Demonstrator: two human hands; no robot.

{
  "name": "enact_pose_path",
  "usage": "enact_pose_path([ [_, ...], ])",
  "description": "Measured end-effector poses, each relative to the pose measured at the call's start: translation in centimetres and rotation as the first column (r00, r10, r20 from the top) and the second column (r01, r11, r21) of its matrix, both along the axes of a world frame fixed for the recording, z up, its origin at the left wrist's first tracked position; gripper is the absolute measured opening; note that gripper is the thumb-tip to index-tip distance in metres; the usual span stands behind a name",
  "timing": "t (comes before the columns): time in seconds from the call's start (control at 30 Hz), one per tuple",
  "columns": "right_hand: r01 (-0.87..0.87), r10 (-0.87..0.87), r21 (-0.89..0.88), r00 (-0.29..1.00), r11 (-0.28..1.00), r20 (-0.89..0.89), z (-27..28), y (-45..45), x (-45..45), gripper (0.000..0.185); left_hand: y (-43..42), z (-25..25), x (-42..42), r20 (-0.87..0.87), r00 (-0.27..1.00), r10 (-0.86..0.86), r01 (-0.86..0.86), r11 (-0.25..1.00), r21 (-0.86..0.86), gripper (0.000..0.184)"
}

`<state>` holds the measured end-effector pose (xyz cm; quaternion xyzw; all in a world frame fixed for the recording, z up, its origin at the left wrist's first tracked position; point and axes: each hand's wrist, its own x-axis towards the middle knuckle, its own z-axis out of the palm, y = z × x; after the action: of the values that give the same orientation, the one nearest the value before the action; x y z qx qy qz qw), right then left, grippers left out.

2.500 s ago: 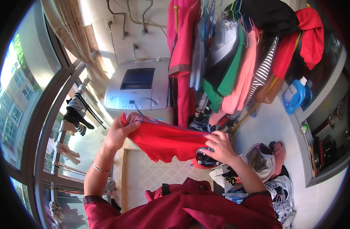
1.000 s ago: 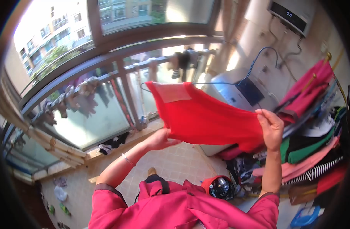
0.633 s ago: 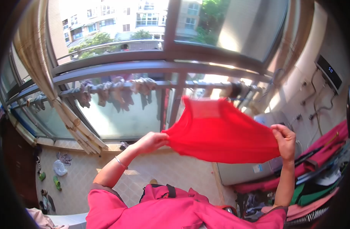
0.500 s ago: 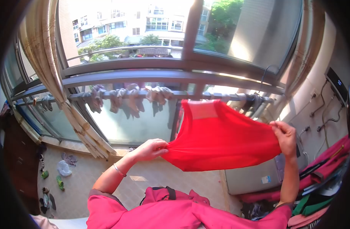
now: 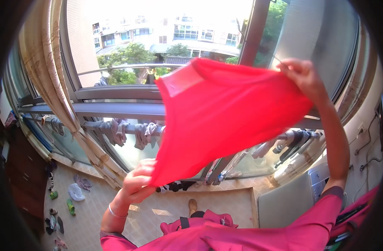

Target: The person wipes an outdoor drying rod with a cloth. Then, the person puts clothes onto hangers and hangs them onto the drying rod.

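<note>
A pair of bright red underpants (image 5: 225, 121) is stretched between my two hands in front of the window, slightly blurred. My left hand (image 5: 140, 180), lower and with a bracelet at the wrist, pinches its lower left corner. High on the right, my right hand (image 5: 302, 77) grips the upper right side. A paler panel (image 5: 183, 81) shows at the garment's upper left. Next to the right fingers a thin dark line shows; I cannot tell what it is.
Behind the cloth runs a rail (image 5: 89, 124) with several socks (image 5: 145, 136) and dark hangers (image 5: 298, 144). A washing machine (image 5: 277, 205) stands at right. Curtains (image 5: 53, 83) hang by the window. Shoes (image 5: 70, 207) and a white plastic bag (image 5: 76, 192) lie on the floor at left.
My right hand has risen well above the rail, tilting the red underpants up to the right. My left hand is lower and further left. The view has shifted.
</note>
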<state>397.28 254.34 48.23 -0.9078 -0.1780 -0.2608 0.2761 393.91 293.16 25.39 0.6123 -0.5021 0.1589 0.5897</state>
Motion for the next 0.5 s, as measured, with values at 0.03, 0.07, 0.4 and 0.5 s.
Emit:
enact_pose_path([
  [0.03,-0.029,0.029,-0.017,1.000,0.999,0.004,0.7,0.7,1.6,0.019,0.9,0.5,-1.0,-0.459,0.888,-0.025,0.003,0.999,-0.048,0.012],
  [0.07,-0.061,0.061,-0.035,0.998,0.998,0.012,1.4,1.1,3.2,0.019,0.8,1.3,-0.1,-0.293,0.956,0.012,-0.015,1.000,-0.008,0.012],
  [0.4,0.062,-0.028,-0.218,0.987,0.974,0.156,10.0,7.5,13.2,0.026,5.8,0.3,12.5,-0.282,0.785,0.551,-0.610,0.766,-0.203,0.015],
  [0.5,0.098,-0.077,-0.287,0.993,0.953,0.084,11.0,10.4,16.4,0.032,4.7,0.6,15.1,-0.413,0.670,0.617,-0.732,0.641,-0.230,0.019],
])
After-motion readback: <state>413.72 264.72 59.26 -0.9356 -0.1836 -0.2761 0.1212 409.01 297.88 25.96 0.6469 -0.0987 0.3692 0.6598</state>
